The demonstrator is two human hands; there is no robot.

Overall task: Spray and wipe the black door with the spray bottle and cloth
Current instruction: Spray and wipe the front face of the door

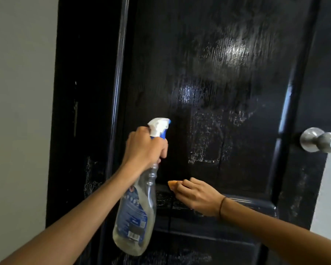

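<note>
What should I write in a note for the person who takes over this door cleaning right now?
Left hand grips the spray bottle by its neck, nozzle toward the black door.
Right hand presses the orange cloth on the ledge under the upper panel.
Done: the upper panel shows wet streaks.
Left: wipe those streaks, the ledge and the lower panel.

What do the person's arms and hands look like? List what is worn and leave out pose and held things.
Both forearms are bare, with no sleeves or gloves in view. The right hand has a thin dark band around its wrist. The left hand and its wrist show no ring, watch or band that can be made out.
</note>
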